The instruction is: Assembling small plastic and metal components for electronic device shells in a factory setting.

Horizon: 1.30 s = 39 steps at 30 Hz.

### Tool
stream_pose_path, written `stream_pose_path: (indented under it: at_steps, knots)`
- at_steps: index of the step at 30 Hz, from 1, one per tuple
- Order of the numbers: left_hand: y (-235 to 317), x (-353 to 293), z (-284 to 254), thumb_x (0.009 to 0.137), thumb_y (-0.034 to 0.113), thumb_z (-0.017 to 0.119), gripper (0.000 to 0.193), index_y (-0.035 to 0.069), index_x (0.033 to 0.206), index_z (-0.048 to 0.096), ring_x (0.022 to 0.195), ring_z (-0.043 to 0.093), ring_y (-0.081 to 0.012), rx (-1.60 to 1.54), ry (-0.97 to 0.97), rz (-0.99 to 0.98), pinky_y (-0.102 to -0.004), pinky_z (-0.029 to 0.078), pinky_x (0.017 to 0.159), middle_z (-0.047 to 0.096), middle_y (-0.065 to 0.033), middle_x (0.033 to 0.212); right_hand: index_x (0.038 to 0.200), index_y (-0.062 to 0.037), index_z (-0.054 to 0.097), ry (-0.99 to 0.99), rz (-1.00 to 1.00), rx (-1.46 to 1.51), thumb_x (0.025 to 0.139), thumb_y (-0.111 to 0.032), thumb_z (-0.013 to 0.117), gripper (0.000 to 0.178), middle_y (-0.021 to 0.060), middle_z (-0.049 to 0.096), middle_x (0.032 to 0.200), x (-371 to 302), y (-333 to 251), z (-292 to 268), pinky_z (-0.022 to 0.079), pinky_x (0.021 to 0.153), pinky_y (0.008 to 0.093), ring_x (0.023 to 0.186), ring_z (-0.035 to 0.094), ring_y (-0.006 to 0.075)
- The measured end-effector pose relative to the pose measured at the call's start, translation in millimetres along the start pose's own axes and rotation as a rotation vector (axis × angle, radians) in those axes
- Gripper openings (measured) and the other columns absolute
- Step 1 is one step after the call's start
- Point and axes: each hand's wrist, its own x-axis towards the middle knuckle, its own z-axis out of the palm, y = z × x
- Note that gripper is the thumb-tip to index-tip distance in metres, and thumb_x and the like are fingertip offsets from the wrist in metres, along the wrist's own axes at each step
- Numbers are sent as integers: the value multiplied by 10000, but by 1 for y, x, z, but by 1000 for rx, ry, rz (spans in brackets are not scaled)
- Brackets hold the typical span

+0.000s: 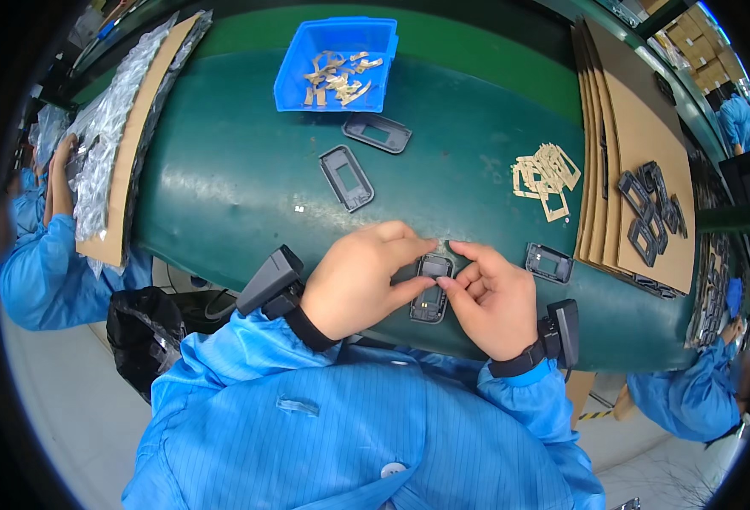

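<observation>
A small dark grey plastic housing (pixel 428 308) with a rectangular window lies at the near side of the green table, its inner side facing up. My left hand (pixel 362 272) grips its left side, index finger at the top edge and thumb near the middle. From the right, my right hand (pixel 496 297) pinches it, index fingertip at the upper end and thumb on the right edge. Whether a thin piece sits between my fingertips at the upper end is too small to tell. Another grey housing (pixel 549 263) lies to the right of my right hand.
Beyond my hands lie two more grey housings, one angled (pixel 347 178) and one farther (pixel 377 133). A blue bin (pixel 336 32) holds curled tan scraps. Tan adhesive frames (pixel 547 174) are piled at right, beside stacked cardboard (pixel 639 127) bearing dark housings. Bubble wrap and cardboard (pixel 128 144) border the left; co-workers sit either side.
</observation>
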Motion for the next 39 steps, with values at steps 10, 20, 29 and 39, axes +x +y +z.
stream_pose_path:
  at_steps: [10,20,29,39]
  knots:
    - [-10,6,-24,809,105,787,247,69,1051,754,973,682,-292,485,253,164,-396,552,839,728,-81,1021,759,-84,592,221,-167,-652,800,-161,706,143,138,642,689,13,-4,-7,494,550,481,613,645,362]
    - [-23,-13,-48,727,178,858,442,62,1133,729,1212,557,-384,437,54,147,-451,484,1003,583,-160,1338,787,-70,636,513,-182,-883,772,-134,743,126,117,626,767,33,-2,-66,481,596,479,687,634,351]
    - [-1,-8,-17,750,150,841,313,99,1046,754,953,597,-293,335,-40,144,-395,522,809,564,-92,1048,1174,-118,616,369,108,-1074,808,-132,784,403,134,704,995,69,13,-82,557,747,471,933,703,354]
    - [18,-1,-5,766,245,829,443,116,1162,679,979,565,-281,359,-34,190,-380,511,795,545,-75,1038,1116,-126,652,335,215,-1062,826,-115,736,302,132,725,946,73,8,-73,550,737,489,908,706,352]
